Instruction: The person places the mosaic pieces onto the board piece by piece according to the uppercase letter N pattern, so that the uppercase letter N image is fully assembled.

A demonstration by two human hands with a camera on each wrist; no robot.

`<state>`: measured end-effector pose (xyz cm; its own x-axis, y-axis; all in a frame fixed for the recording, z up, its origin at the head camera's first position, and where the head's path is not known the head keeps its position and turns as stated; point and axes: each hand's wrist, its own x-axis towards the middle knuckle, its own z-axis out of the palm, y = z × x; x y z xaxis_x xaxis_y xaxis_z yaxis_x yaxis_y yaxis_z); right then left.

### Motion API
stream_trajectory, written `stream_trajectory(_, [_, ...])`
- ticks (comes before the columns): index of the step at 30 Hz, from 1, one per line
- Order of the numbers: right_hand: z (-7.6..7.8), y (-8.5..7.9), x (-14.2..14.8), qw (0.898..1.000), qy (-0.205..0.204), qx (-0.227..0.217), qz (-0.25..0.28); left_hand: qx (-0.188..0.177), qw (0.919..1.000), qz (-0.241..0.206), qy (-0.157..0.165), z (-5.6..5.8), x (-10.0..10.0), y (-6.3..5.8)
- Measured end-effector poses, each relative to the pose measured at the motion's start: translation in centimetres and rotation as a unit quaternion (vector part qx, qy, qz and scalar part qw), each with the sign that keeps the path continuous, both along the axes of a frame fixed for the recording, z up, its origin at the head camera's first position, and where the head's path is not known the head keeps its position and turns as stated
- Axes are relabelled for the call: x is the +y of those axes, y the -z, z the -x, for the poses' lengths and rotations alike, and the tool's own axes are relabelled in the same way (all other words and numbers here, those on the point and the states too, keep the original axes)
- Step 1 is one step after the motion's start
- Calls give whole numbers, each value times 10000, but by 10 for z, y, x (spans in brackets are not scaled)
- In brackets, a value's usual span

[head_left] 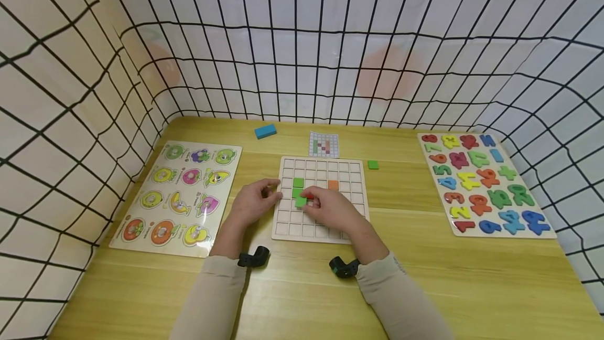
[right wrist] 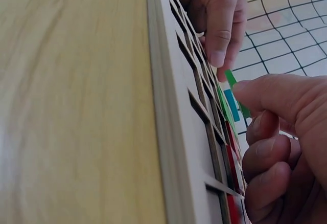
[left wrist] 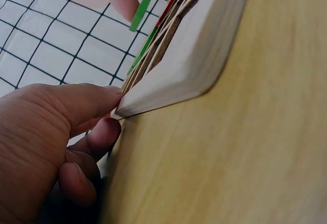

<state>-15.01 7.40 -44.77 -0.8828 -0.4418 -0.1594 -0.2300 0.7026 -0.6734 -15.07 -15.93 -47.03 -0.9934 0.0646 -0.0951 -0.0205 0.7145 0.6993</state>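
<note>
A wooden grid board (head_left: 288,230) lies on the table before me. Two green squares (head_left: 298,183) sit in its left part, an orange square (head_left: 333,185) further right, and a red piece (right wrist: 232,157) is partly hidden by my right hand. My right hand (head_left: 330,208) pinches a green square tile (head_left: 301,202) between thumb and finger, tilted just above the board, below the two green squares. At the board's left edge, my left hand (head_left: 255,202) holds the rim with thumb and finger, other fingers curled.
Behind the board lies a printed pattern card (head_left: 324,145). A blue block (head_left: 266,131) is at the back, and a loose green tile (head_left: 373,165) right of the board. A fruit puzzle (head_left: 189,214) lies left, a letter-and-number puzzle (head_left: 481,193) right. Black mesh (head_left: 292,30) encloses the table.
</note>
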Motion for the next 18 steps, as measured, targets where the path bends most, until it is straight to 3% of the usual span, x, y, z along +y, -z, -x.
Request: stream_trajectory(18, [-2,2,-8,9997,42,105,-226,30,10000,-35,3,0,-1,1])
